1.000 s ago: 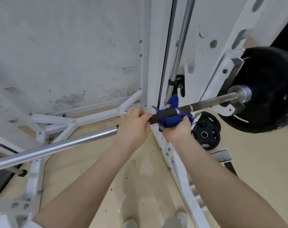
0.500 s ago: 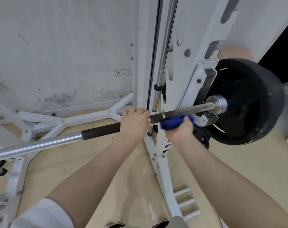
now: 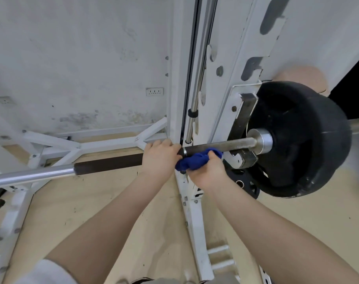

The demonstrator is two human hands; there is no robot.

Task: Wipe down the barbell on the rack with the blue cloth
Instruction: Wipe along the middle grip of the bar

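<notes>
The barbell runs from lower left to right across the white rack, chrome at the left, dark and knurled in the middle. Its right end carries a big black weight plate. My left hand is wrapped around the bar just left of the rack upright. My right hand holds the bunched blue cloth against the underside of the bar, right beside my left hand and left of the rack hook.
The white rack upright with its chrome guide rod rises behind my hands. White base beams lie on the beige floor. A small black plate sits low behind the rack. A wall socket is on the stained wall.
My view has swung to the right and the big plate looms nearer. The cloth, earlier wrapped over the bar, now sits under it in my right hand. My left hand keeps its grip.
</notes>
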